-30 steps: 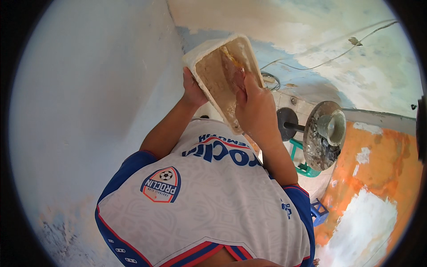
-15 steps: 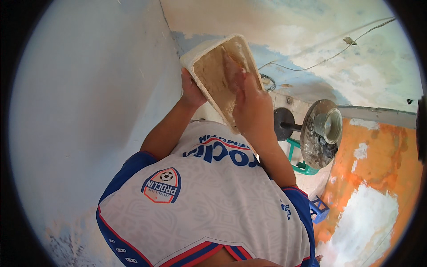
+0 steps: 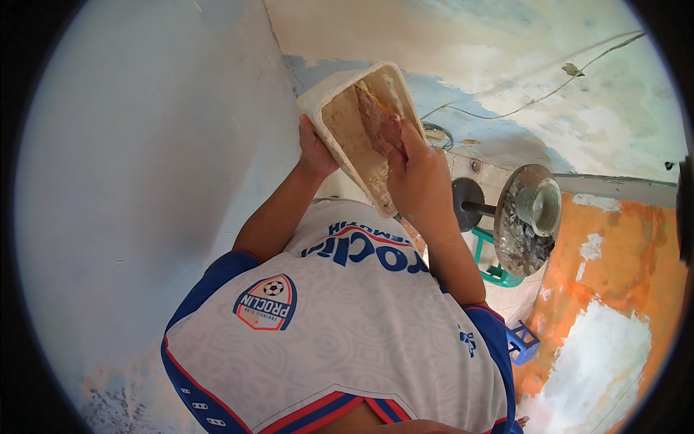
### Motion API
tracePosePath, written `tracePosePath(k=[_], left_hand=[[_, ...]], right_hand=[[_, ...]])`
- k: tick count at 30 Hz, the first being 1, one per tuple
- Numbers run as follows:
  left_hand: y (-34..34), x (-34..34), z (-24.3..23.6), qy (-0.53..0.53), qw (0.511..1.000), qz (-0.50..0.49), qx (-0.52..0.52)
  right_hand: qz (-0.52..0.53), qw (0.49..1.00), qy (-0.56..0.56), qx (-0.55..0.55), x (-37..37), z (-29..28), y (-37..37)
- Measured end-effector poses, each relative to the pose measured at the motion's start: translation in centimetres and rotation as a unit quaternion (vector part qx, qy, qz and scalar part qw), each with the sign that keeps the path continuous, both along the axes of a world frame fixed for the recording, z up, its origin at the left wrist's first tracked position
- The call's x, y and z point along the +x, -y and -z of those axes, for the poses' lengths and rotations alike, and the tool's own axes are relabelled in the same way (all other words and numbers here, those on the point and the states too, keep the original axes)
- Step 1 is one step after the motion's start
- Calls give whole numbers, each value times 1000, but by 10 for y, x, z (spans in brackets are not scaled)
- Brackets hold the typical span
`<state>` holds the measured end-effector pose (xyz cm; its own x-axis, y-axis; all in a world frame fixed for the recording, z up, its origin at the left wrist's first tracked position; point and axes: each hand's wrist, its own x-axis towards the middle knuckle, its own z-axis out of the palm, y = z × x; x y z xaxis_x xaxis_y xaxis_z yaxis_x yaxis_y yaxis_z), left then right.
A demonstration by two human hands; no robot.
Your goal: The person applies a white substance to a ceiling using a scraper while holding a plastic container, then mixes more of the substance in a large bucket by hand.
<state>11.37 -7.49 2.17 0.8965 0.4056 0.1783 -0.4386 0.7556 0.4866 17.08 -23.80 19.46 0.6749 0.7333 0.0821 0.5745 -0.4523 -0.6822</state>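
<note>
Two walls dominate the view: a pale blue wall (image 3: 144, 181) on the left and a patchy, peeling wall (image 3: 506, 65) in cream and blue beyond it, with an orange-painted section (image 3: 622, 267) at the right. A thin wire (image 3: 535, 101) runs across the peeling wall. The person's white jersey (image 3: 340, 318) with blue and red trim fills the lower centre.

Next in size, a cream rectangular plastic tub (image 3: 354, 123) is held raised in front of the chest, near the corner where the walls meet, tilted so its open side faces the camera. Its inner floor is coated with a tan, crusted residue; the rim is pale and scuffed.

The left hand (image 3: 316, 152) grips the tub's lower left edge, fingers wrapped behind the wall. The right hand (image 3: 416, 173) reaches into the tub, fingers closed on a reddish-brown rag (image 3: 379, 123) pressed against the inner surface.

To the right stands a round metal disc (image 3: 524, 217) on a dark shaft, with a green frame (image 3: 491, 267) beneath and a small blue crate (image 3: 524, 340) lower down.
</note>
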Motion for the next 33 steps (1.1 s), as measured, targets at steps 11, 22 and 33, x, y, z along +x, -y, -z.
tracePosePath(k=[11, 22, 33], left_hand=[[3, 10, -1, -51, 996, 17, -70], [15, 12, 14, -29, 993, 75, -86], [6, 0, 8, -39, 996, 50, -56]], right_hand=[[-15, 994, 38, -97, 1, 1, -19], [45, 982, 98, -157, 6, 8, -41], [5, 983, 108, -149, -1, 21, -45]])
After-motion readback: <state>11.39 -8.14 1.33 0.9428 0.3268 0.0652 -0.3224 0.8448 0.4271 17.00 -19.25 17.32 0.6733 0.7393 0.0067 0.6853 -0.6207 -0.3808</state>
